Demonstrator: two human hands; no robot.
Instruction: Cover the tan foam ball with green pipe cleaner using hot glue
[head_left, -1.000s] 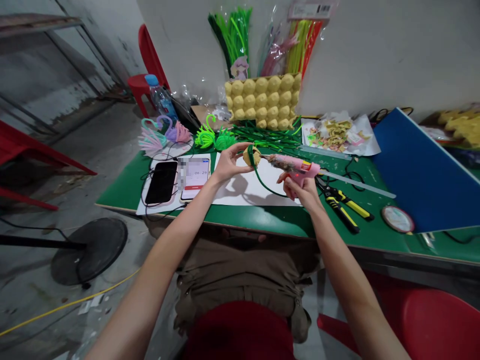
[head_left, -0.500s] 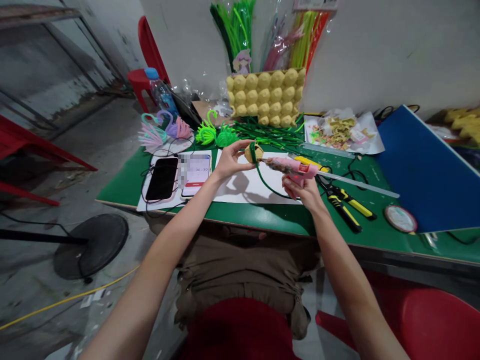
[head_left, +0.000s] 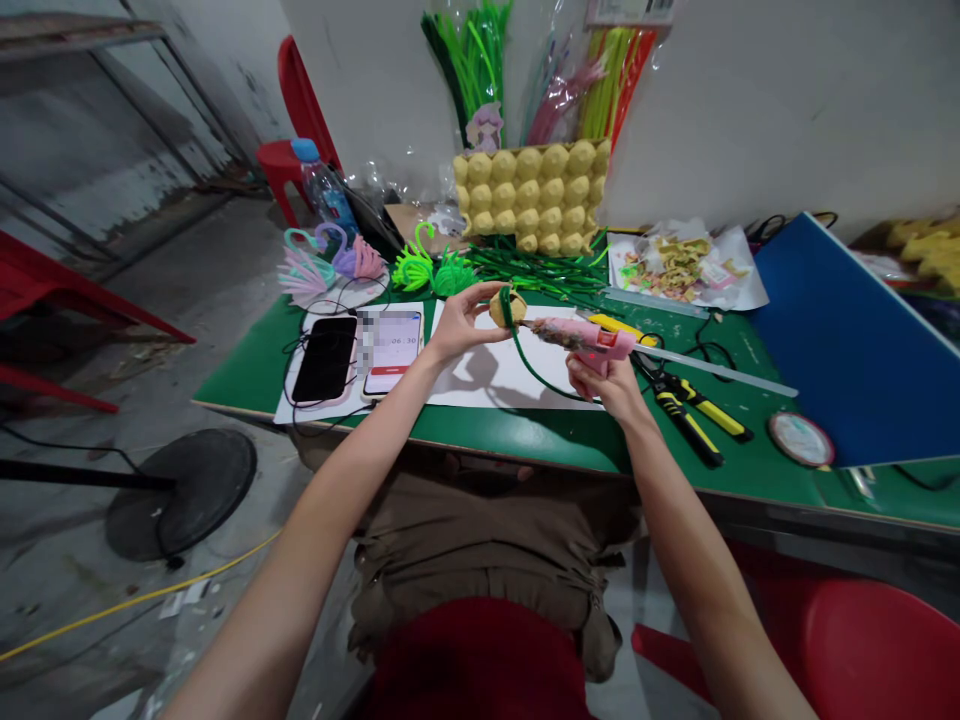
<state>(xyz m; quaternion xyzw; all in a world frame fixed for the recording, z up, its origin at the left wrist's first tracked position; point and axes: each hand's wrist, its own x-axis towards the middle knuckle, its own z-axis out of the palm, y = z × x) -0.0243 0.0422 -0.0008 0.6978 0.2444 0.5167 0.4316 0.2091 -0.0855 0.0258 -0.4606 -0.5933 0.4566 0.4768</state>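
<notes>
One round, tan cardboard cup (head_left: 498, 309) sits pinched within the left hand (head_left: 459, 325); beside it, the right hand (head_left: 611, 385) clasps a pink plastic glue gun (head_left: 577, 338).

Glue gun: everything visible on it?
The glue gun has a pink, plastic-looking body, its front crusted with grey-brown residue. A small red light glows near the handle, below a red patch. A long translucent stick juts from the rear. Gripped in the right hand above the table, it lies roughly level, nozzle at the yellowish cup; whether they touch is unclear.
</notes>
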